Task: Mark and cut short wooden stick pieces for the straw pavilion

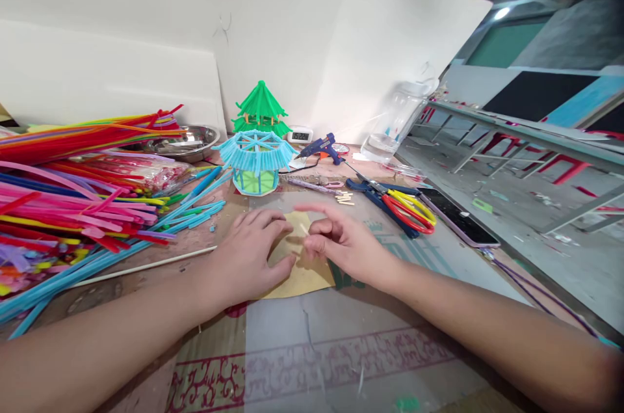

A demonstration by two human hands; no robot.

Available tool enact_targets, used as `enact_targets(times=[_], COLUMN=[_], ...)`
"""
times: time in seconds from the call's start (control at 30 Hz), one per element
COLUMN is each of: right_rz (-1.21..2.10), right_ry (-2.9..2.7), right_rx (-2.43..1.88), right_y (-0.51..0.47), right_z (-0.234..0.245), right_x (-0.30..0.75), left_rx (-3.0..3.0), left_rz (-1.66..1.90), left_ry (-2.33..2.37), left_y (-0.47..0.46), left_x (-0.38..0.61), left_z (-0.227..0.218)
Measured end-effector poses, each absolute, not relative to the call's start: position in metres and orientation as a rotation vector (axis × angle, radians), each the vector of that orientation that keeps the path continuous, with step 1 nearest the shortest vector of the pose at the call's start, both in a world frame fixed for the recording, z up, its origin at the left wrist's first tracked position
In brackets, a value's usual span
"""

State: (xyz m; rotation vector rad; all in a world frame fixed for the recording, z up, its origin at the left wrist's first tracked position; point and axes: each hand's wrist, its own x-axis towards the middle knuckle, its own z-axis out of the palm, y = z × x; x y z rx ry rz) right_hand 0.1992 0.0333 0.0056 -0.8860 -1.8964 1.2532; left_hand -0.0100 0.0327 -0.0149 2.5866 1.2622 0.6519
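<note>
A yellowish sheet of paper (299, 279) lies on the covered table under both hands. My left hand (256, 250) rests on the left part of the sheet, its fingers bent and its thumb apart, with nothing visible in it. Over the sheet's right side, my right hand (344, 240) pinches a short pale stick (304, 229) between thumb and fingers, with the index finger stretched out. Beyond the hands, several similar short stick pieces (345, 198) lie in a small pile. A light-blue and green pipe-cleaner pavilion (257, 162) stands behind the left hand.
Bundles of coloured pipe cleaners (73, 205) fill the left side, with a long thin stick (146, 266) nearby. A blue glue gun (322, 147), scissors (407, 211), a phone (458, 216), a small clock (300, 134) and a clear water bottle (394, 120) stand or lie at the back and right.
</note>
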Motion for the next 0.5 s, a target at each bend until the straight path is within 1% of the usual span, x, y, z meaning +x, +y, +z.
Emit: enact_targets(times=[0.1, 0.23, 0.3, 0.4, 0.5], right_rz=[1.280, 1.422, 1.442, 1.364, 1.155], right_ry=[-1.836, -1.811, -1.793, -1.865, -2.089], right_rx=[-0.872, -0.834, -0.858, -0.916, -0.910], right_y=[0.034, 0.039, 0.042, 0.043, 0.043], right_z=[0.010, 0.016, 0.017, 0.017, 0.017], right_x=[0.200, 0.203, 0.205, 0.207, 0.209], left_rx=[2.587, 2.596, 2.601, 2.612, 2.615], left_rz=[0.652, 0.646, 0.618, 0.581, 0.585], left_ry=[1.274, 1.233, 1.232, 1.263, 1.284], left_y=[0.033, 0.032, 0.032, 0.030, 0.029], left_x=[-0.010, -0.011, -0.011, -0.010, -0.010], left_z=[-0.015, -0.015, -0.014, -0.014, -0.015])
